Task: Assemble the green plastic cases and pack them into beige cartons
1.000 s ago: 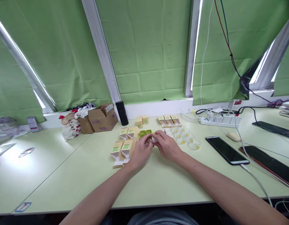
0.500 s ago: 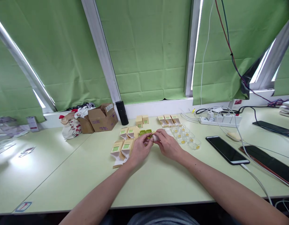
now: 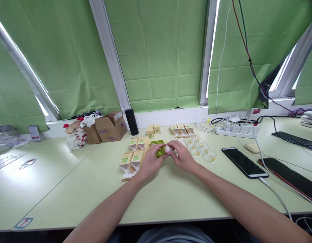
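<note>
Both hands meet over the middle of the table. My left hand (image 3: 151, 161) is closed around a small olive-green case (image 3: 160, 153). From the right, my right hand (image 3: 181, 156) pinches a pale, rounded, egg-like piece (image 3: 168, 149) against that case. Whether the piece sits inside the case cannot be made out. More green cases (image 3: 157, 142) lie just behind my left fingers. To the left stand small tan cartons (image 3: 136, 158) with green labels and flaps folded out. Clear plastic cups (image 3: 197, 148) with yellow spots are grouped beyond my right hand.
More little cartons (image 3: 181, 130) stand farther back. A black cylinder (image 3: 131, 121) and a brown cardboard box (image 3: 110, 126) are at the back left. On the right lie a phone (image 3: 244, 162) with its cable, a second dark device (image 3: 289, 177) and a power strip (image 3: 237, 129).
The green case has turned into clearer view between my hands, and more of the pale piece shows. My right hand has shifted slightly; both hands keep their hold.
</note>
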`<action>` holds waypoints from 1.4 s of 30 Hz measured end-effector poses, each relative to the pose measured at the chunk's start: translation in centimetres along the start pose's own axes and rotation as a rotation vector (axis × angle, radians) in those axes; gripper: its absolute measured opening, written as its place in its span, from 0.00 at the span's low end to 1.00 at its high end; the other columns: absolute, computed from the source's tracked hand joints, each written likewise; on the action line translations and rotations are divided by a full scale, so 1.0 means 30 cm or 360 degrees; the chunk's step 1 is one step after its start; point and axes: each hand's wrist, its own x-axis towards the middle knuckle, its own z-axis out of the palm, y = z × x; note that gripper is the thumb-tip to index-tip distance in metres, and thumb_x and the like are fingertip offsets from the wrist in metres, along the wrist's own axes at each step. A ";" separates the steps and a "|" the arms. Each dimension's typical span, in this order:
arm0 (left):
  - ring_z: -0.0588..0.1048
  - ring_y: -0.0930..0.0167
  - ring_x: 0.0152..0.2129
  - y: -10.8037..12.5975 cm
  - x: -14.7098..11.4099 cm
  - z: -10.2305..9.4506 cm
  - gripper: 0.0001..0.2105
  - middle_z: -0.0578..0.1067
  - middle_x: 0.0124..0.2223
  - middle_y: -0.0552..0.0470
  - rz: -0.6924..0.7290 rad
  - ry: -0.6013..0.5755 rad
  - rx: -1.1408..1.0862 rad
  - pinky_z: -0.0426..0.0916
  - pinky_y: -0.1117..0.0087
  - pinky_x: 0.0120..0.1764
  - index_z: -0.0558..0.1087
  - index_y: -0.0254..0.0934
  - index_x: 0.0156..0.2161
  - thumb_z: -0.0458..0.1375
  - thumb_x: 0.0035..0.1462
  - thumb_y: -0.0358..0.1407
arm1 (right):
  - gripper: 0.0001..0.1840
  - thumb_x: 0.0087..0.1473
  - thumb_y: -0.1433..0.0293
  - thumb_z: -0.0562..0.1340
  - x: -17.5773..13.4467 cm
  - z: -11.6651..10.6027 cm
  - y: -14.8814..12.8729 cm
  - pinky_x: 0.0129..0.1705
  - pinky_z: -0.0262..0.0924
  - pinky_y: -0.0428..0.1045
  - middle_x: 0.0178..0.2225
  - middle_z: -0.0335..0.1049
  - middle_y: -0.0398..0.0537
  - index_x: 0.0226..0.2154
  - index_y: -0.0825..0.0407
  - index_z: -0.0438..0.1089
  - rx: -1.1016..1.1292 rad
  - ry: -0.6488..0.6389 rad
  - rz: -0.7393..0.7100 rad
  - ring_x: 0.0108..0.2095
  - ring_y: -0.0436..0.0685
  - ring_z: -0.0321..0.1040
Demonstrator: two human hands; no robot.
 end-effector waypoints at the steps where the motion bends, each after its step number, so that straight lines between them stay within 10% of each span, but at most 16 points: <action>1: 0.79 0.60 0.49 0.001 0.001 0.001 0.17 0.80 0.50 0.47 -0.0025 0.0007 -0.0019 0.75 0.54 0.55 0.79 0.45 0.55 0.68 0.61 0.35 | 0.13 0.68 0.72 0.60 0.002 0.003 0.001 0.48 0.74 0.59 0.49 0.74 0.55 0.54 0.47 0.70 0.0024 0.0021 0.0013 0.48 0.62 0.74; 18: 0.81 0.63 0.48 -0.053 -0.002 0.013 0.24 0.79 0.59 0.45 -0.0335 0.0141 -0.0350 0.78 0.57 0.54 0.77 0.44 0.62 0.66 0.60 0.34 | 0.25 0.47 0.50 0.79 0.041 -0.025 0.048 0.41 0.77 0.56 0.46 0.82 0.53 0.41 0.49 0.81 0.1871 0.0345 0.1092 0.41 0.59 0.76; 42: 0.80 0.64 0.46 -0.082 0.006 0.011 0.22 0.79 0.58 0.44 -0.0303 0.0331 -0.0268 0.77 0.59 0.52 0.78 0.43 0.60 0.66 0.59 0.34 | 0.27 0.42 0.55 0.82 0.054 -0.063 -0.013 0.39 0.76 0.53 0.42 0.79 0.46 0.44 0.44 0.81 0.1806 0.0361 0.1060 0.41 0.58 0.76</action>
